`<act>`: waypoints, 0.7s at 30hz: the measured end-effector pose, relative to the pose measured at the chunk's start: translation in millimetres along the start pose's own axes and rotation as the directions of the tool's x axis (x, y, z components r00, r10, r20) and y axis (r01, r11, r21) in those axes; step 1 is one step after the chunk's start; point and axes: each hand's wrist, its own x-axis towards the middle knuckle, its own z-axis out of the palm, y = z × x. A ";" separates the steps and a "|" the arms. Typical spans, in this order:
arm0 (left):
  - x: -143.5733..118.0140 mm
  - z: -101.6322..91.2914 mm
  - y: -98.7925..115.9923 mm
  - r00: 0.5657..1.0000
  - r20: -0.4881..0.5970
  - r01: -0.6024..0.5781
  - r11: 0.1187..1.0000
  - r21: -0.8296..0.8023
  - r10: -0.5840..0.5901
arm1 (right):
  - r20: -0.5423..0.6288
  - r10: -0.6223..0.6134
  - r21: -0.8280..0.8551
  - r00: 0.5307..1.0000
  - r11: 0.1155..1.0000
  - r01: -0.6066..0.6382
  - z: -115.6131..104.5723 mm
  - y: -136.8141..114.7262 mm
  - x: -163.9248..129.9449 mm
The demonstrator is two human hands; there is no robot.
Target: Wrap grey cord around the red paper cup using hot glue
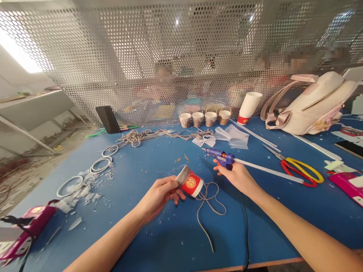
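Holding tilted cup (192,184), curled left hand (161,193), right hand (240,176) around glue gun (217,153)

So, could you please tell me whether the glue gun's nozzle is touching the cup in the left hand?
Apart: the head view plainly shows blue tabletop between the nozzle and the cup in the left hand.

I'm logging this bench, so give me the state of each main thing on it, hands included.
Left hand: holding the paper cup
Paper cup: tilted, partly wrapped in cord
Right hand: gripping the glue gun
Glue gun: glue stick protruding behind; heat not visible
Scissors: lying down, unheld
Four small buckets: upright, in a row
Cup stack: nested, standing
Cord pile: tangled
Back-left phone: propped up, visible face dark
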 end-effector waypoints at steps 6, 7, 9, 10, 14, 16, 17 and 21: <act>-0.2 2.9 -3.3 1.000 0.010 -0.011 0.999 -0.035 0.011 | 0.042 -0.106 0.334 0.993 0.939 0.087 1.2 -18.3 -27.0; -0.2 3.5 -4.1 1.000 0.017 -0.013 0.999 -0.040 0.014 | 0.036 -0.116 0.336 0.993 0.937 0.097 2.2 -17.9 -30.4; 0.0 4.1 -5.4 0.999 0.017 -0.026 0.998 -0.049 0.027 | 0.046 -0.109 0.328 0.993 0.941 0.088 4.1 -14.1 -35.0; 0.1 4.1 -5.6 0.999 0.008 -0.035 0.998 -0.051 0.036 | 0.058 -0.097 0.318 0.994 0.945 0.074 4.9 -11.5 -36.1; -0.2 1.0 -3.2 0.997 -0.029 -0.077 0.997 -0.009 0.076 | 0.077 -0.060 0.283 0.995 0.958 0.036 7.0 -4.1 -35.9; -0.9 -1.8 -0.2 0.994 -0.034 -0.103 0.994 0.048 0.105 | 0.079 -0.061 0.269 0.995 0.962 0.037 7.5 -3.4 -35.6; -1.3 -3.2 1.5 0.992 -0.038 -0.118 0.990 0.081 0.122 | 0.075 -0.066 0.267 0.995 0.963 0.044 7.8 -3.2 -35.8; -1.0 -8.1 6.1 0.980 -0.074 -0.170 0.971 0.167 0.185 | 0.034 -0.134 0.271 0.990 0.955 0.119 9.2 0.1 -37.8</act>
